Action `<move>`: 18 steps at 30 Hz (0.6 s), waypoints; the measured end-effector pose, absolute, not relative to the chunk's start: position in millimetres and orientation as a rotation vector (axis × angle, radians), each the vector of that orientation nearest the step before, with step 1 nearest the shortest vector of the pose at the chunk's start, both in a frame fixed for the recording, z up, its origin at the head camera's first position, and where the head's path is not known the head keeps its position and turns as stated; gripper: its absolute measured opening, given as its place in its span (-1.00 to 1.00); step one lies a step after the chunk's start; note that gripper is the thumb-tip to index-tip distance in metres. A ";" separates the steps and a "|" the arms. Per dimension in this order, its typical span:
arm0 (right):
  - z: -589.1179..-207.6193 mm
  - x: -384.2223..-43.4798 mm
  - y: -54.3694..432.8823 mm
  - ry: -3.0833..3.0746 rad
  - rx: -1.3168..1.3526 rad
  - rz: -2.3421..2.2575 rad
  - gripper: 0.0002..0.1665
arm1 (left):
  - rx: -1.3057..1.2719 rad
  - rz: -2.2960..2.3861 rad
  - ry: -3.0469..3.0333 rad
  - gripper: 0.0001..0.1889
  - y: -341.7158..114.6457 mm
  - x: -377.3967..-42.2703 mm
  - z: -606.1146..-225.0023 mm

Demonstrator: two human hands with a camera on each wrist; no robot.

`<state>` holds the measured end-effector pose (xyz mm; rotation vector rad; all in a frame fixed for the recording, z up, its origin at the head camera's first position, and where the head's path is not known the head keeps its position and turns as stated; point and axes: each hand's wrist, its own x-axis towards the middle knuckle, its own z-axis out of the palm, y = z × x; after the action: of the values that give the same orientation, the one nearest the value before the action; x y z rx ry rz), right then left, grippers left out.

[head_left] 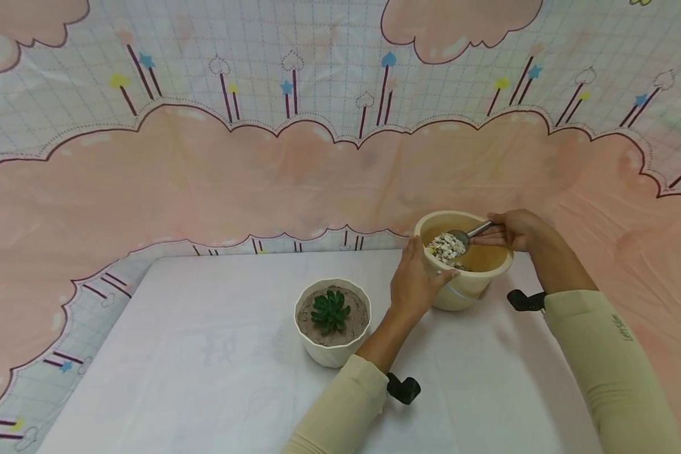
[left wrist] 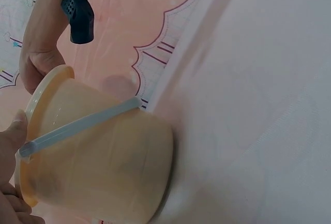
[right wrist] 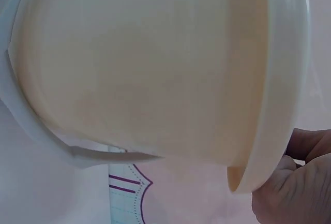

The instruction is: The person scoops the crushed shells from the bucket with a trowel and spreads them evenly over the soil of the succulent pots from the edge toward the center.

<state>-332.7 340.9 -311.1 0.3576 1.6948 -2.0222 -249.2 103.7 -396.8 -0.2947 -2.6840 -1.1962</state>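
A cream plastic bucket (head_left: pixel 470 287) stands tilted toward me at the back right of the white table (head_left: pixel 204 366), with pebbles (head_left: pixel 446 247) inside. My left hand (head_left: pixel 417 280) grips its near-left rim; in the left wrist view the bucket (left wrist: pixel 103 167) and its pale handle (left wrist: pixel 77 125) fill the lower left. My right hand (head_left: pixel 513 230) holds a metal spoon (head_left: pixel 468 234) whose bowl is in the pebbles. In the right wrist view the bucket's wall (right wrist: pixel 155 63) fills the frame, my right hand's fingers (right wrist: pixel 297 182) at its rim. A white pot (head_left: pixel 332 321) with soil holds a green succulent (head_left: pixel 330 310).
A pink and white patterned cloth (head_left: pixel 318 164) hangs behind the table and drapes down both sides. The white pot stands left of my left forearm, near the table's middle. Black wrist-camera mounts (head_left: pixel 403 388) sit on both sleeves.
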 end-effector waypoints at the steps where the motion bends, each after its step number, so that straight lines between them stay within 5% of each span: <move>1: -311.0 -332.7 341.7 1.684 0.368 -2.030 -0.43 | -0.293 -1.195 -2.686 0.10 103.8 -249.2 -396.6; 18: -310.0 -326.7 360.0 1.421 0.417 -2.149 -0.27 | -0.274 -1.187 -2.689 0.10 104.9 -247.2 -396.5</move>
<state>-326.7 360.0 -310.0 0.4169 1.4214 -2.1492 -247.2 104.9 -396.5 -0.2741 -2.6891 -1.1873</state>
